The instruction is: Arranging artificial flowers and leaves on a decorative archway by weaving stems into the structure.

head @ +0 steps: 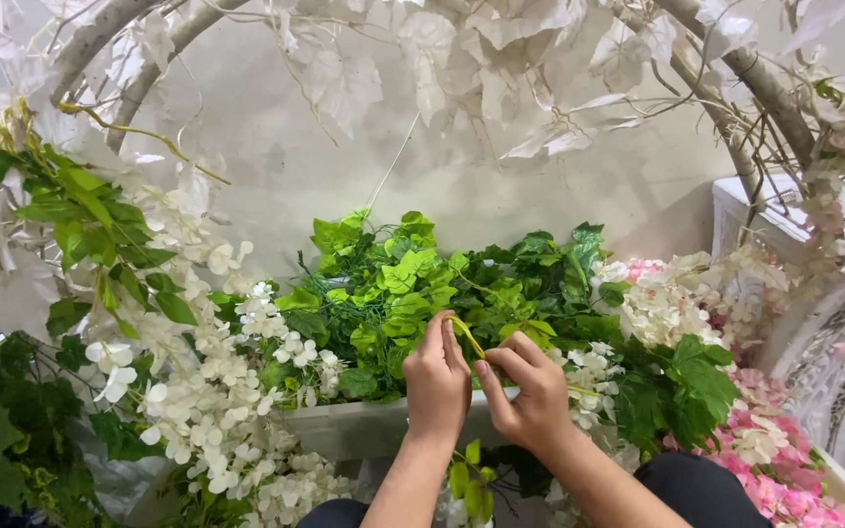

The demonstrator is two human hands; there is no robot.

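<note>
Pinching a thin yellow-green stem at centre frame: my left hand and right hand both grip it, just above the white trough. It looks light, bendy, easily kinked, so I hold low, near the green leaves.

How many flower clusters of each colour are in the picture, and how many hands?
White flower clusters: 2, white flowers on the left and white flowers on the right
Pink flower clusters: 1, pink flowers
Hands: 2, left hand and right hand
Total: 5
</note>
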